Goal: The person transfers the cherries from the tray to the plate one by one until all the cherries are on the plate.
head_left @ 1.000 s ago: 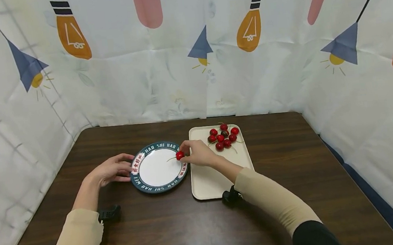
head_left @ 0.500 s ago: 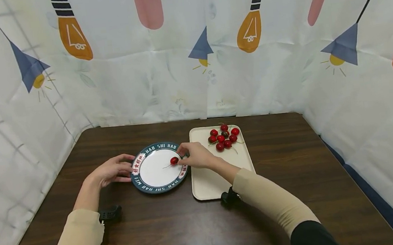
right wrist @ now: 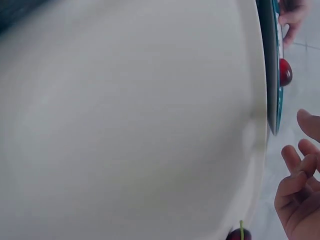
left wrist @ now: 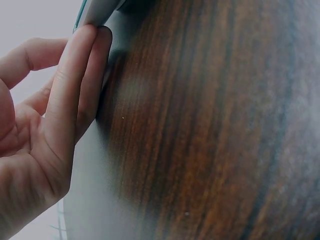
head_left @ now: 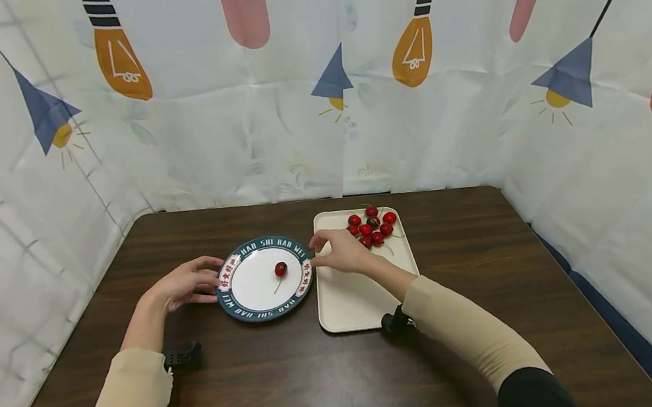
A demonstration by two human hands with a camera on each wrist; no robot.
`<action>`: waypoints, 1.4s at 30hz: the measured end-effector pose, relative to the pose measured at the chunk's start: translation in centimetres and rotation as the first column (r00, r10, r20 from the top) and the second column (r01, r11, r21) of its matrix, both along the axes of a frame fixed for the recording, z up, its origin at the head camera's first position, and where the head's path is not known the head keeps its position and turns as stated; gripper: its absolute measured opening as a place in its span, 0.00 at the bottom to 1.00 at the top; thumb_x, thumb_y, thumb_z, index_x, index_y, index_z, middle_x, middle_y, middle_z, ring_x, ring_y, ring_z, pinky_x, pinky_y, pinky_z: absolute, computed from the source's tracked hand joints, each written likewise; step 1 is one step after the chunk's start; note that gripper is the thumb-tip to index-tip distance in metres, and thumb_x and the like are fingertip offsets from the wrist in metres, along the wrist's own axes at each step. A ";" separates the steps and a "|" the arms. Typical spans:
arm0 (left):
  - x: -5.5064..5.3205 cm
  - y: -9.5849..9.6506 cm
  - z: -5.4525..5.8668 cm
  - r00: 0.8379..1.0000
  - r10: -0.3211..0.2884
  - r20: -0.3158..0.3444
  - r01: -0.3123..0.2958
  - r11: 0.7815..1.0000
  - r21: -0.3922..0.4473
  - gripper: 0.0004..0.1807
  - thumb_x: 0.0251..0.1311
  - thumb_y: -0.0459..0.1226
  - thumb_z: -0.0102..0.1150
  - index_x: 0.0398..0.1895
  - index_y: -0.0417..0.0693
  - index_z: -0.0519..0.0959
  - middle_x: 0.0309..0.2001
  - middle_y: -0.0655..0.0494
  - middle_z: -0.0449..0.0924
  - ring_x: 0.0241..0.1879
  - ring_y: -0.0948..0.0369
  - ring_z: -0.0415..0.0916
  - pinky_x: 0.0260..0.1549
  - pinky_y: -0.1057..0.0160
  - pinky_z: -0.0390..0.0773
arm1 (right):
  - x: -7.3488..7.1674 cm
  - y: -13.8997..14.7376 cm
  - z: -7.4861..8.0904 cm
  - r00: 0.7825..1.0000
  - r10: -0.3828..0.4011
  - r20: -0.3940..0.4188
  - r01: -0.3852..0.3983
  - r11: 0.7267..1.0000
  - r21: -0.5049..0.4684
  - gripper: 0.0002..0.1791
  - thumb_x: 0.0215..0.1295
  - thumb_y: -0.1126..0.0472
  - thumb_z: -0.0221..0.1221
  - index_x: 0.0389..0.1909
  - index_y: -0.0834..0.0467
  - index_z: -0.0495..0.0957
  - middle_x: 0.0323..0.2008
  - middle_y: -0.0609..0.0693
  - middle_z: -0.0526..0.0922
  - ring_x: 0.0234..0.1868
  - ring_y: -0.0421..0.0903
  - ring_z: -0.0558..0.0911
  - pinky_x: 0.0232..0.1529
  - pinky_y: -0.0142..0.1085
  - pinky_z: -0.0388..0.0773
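A single dark red cherry [head_left: 280, 270] with its stem lies on the white middle of a round plate [head_left: 235, 306] with a blue lettered rim. At the plate's left edge my left hand [head_left: 191, 283] touches the rim with extended fingertips; the left wrist view shows those fingers [left wrist: 75, 65] against the plate's underside edge. My right hand [head_left: 337, 253] hovers between the plate's right rim and a cream tray [head_left: 345, 307], thumb and fingers apart, holding nothing. Several cherries [head_left: 377, 238] are clustered at the tray's far end, partly hidden behind the right hand.
The plate and tray sit side by side on a dark wood table [head_left: 249, 384]. A patterned white curtain [head_left: 236, 140] hangs behind the table and along both sides. A wrist device [head_left: 182, 354] shows at the left wrist, another black one [head_left: 395, 322] at the right.
The right hand has let go of the cherry on the plate and drawn back to the right. The cherry has turned, its stem now toward the near side. The left hand stays at the rim.
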State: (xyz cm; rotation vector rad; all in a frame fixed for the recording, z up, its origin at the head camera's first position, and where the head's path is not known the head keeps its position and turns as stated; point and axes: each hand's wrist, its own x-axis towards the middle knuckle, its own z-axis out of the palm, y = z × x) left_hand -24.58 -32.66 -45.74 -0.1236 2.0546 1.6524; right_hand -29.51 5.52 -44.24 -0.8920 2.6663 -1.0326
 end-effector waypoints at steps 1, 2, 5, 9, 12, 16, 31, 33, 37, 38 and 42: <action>0.0 0.0 0.0 1.000 0.004 0.001 -0.004 1.000 0.000 0.37 0.72 0.32 0.59 0.78 0.39 0.53 0.52 0.39 0.74 0.44 0.53 0.80 0.47 0.51 0.85 | -0.1 0.3 0.0 1.000 -0.005 -0.007 0.005 1.000 0.002 0.17 0.64 0.56 0.71 0.50 0.57 0.82 0.42 0.49 0.85 0.45 0.47 0.82 0.44 0.36 0.79; 0.0 -0.1 0.0 1.000 0.004 0.000 -0.004 1.000 0.001 0.37 0.72 0.32 0.59 0.78 0.39 0.53 0.52 0.39 0.74 0.44 0.53 0.80 0.47 0.51 0.85 | -0.1 0.5 0.0 1.000 -0.011 -0.016 0.011 1.000 0.005 0.17 0.64 0.56 0.71 0.50 0.57 0.83 0.41 0.49 0.85 0.44 0.47 0.82 0.44 0.36 0.79; 0.1 -0.1 0.1 1.000 0.005 -0.001 -0.005 1.000 0.003 0.37 0.72 0.32 0.59 0.78 0.39 0.53 0.52 0.40 0.73 0.44 0.53 0.80 0.48 0.51 0.85 | -0.2 1.4 0.1 0.999 -0.036 -0.012 0.036 0.999 0.007 0.17 0.64 0.56 0.71 0.50 0.58 0.83 0.41 0.48 0.85 0.43 0.45 0.81 0.45 0.37 0.80; 0.2 -0.2 0.2 1.000 0.005 0.003 -0.005 1.000 0.005 0.37 0.71 0.33 0.60 0.78 0.39 0.54 0.53 0.40 0.72 0.44 0.53 0.80 0.48 0.51 0.85 | -0.2 2.7 0.2 0.998 -0.065 0.002 0.065 0.998 0.003 0.18 0.63 0.57 0.71 0.50 0.59 0.83 0.41 0.48 0.84 0.45 0.47 0.81 0.48 0.41 0.80; 0.2 -0.2 0.2 1.000 0.010 0.008 -0.010 1.000 0.006 0.37 0.71 0.33 0.60 0.78 0.40 0.54 0.53 0.40 0.72 0.44 0.53 0.80 0.48 0.51 0.85 | -0.2 3.7 0.2 0.997 -0.081 0.008 0.081 0.997 -0.010 0.18 0.63 0.57 0.71 0.51 0.61 0.83 0.41 0.50 0.85 0.48 0.50 0.82 0.52 0.44 0.80; 0.2 -0.2 0.2 1.000 0.008 0.004 -0.008 1.000 0.008 0.37 0.72 0.33 0.59 0.78 0.40 0.53 0.53 0.40 0.72 0.44 0.53 0.80 0.47 0.51 0.85 | -0.2 5.2 0.2 0.996 -0.092 0.013 0.092 0.995 -0.033 0.18 0.64 0.58 0.71 0.51 0.62 0.82 0.43 0.52 0.85 0.46 0.51 0.82 0.49 0.44 0.80; 0.4 0.1 0.3 1.000 0.001 -0.013 -0.001 1.000 0.023 0.37 0.72 0.31 0.58 0.78 0.37 0.52 0.49 0.41 0.78 0.43 0.54 0.81 0.46 0.51 0.86 | -0.4 10.8 -0.3 0.981 -0.192 0.020 0.193 0.978 -0.085 0.16 0.63 0.59 0.72 0.48 0.61 0.82 0.41 0.51 0.84 0.44 0.49 0.80 0.46 0.42 0.78; 0.4 0.1 0.2 1.000 0.001 -0.012 -0.001 1.000 0.028 0.37 0.71 0.31 0.59 0.77 0.37 0.53 0.48 0.42 0.78 0.43 0.54 0.82 0.46 0.51 0.86 | -0.5 11.3 -0.4 0.976 -0.215 0.028 0.217 0.973 -0.081 0.16 0.63 0.59 0.72 0.49 0.61 0.82 0.42 0.51 0.83 0.45 0.50 0.80 0.47 0.43 0.77; 0.3 0.2 0.1 1.000 0.006 -0.007 -0.006 1.000 0.028 0.37 0.71 0.31 0.59 0.77 0.38 0.53 0.49 0.41 0.77 0.43 0.53 0.81 0.47 0.50 0.86 | -0.8 12.7 -0.5 0.967 -0.251 0.043 0.254 0.964 -0.084 0.16 0.65 0.59 0.71 0.50 0.61 0.82 0.43 0.53 0.83 0.48 0.53 0.80 0.47 0.45 0.76; 0.2 0.1 0.1 1.000 0.007 -0.005 -0.007 1.000 0.026 0.37 0.71 0.31 0.59 0.77 0.38 0.53 0.49 0.41 0.77 0.43 0.53 0.81 0.46 0.50 0.86 | -0.9 12.9 -0.5 0.964 -0.263 0.045 0.266 0.960 -0.082 0.16 0.65 0.58 0.70 0.50 0.60 0.82 0.44 0.53 0.83 0.48 0.53 0.79 0.47 0.46 0.76; 0.1 0.1 -0.1 1.000 0.010 -0.001 -0.010 1.000 0.025 0.37 0.71 0.31 0.60 0.78 0.39 0.53 0.49 0.41 0.76 0.43 0.53 0.80 0.46 0.51 0.86 | -1.2 13.8 -0.5 0.946 -0.322 0.035 0.324 0.943 -0.073 0.16 0.66 0.58 0.69 0.51 0.60 0.82 0.45 0.54 0.84 0.47 0.54 0.79 0.44 0.44 0.76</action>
